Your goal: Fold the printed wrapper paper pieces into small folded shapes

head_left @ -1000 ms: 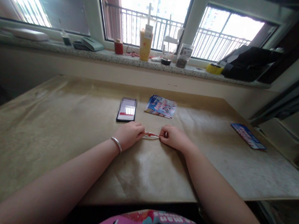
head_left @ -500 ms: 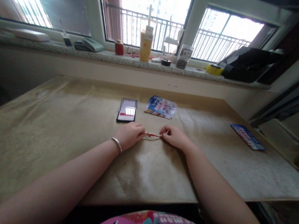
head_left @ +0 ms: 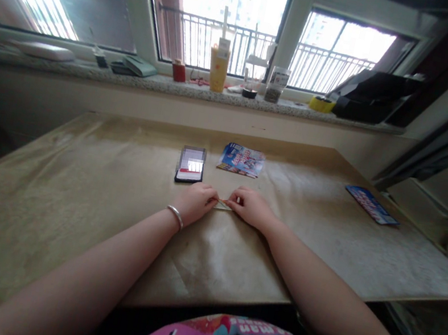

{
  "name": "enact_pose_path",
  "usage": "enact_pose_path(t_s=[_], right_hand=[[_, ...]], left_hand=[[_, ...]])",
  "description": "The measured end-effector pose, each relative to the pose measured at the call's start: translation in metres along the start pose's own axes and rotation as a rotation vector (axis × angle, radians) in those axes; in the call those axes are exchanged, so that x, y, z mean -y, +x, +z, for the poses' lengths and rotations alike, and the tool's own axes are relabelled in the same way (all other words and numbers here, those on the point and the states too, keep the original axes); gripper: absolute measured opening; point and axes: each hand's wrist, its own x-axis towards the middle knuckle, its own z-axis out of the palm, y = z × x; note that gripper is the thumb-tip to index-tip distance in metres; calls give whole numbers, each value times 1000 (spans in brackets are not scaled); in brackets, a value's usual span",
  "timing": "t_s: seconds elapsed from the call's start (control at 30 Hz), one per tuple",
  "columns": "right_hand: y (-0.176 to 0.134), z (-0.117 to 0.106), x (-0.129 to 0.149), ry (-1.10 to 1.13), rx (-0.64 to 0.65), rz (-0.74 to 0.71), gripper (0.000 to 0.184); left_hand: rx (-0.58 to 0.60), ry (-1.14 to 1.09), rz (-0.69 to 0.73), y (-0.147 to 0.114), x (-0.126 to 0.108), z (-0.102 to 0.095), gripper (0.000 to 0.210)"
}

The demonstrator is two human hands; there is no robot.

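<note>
A small folded strip of paper (head_left: 223,206), pale with some red on it, lies low over the table between my hands. My left hand (head_left: 196,201), with a silver bangle at the wrist, pinches its left end. At the right end the fingers of my right hand (head_left: 252,207) are closed on the same strip. Both hands cover much of it, so its full shape is hidden. Just beyond my left hand lies a phone (head_left: 191,165) with its screen lit. A stack of blue printed leaflets (head_left: 241,159) rests behind the strip.
Another blue leaflet (head_left: 371,205) lies toward the table's right edge. The table (head_left: 72,193) has a tan cover. On the windowsill (head_left: 143,83) stand a yellow drink cup (head_left: 218,69), a red container (head_left: 178,71), clear cups, yellow tape (head_left: 322,104) and a black bag (head_left: 364,97).
My right hand has moved left, closer to my left hand. Less of the paper strip shows between them, and its red part has narrowed. My left hand has barely moved.
</note>
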Motion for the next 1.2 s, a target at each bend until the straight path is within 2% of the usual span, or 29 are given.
enact_pose_path(t_s=[0.13,0.27,0.43,0.57,0.67,0.83,0.97,1.2], right_hand=[[0,1,-3,0,-2,-12,14],[0,2,-6,11,-17,-19,9],[-2,-1,-5,137,-36,-15,13],[-3,-1,-2,270,-51,-43,18],[-2,1,-3,307,-30,-56,12],[-3,3,-6,389,15,43,14],[-1,3,-7,410,41,117,16],[2,6,-5,302,14,193,17]], left_hand=[[49,16,-45,-2,1,-7,17],[46,14,-73,-2,-1,-7,17],[8,-153,-136,-2,0,-2,10],[-13,-293,-65,-1,5,2,13],[27,-406,-77,-1,9,1,17],[95,-537,-183,-2,9,-6,27],[98,-508,-114,-2,8,-7,32],[21,-263,-69,0,9,2,27]])
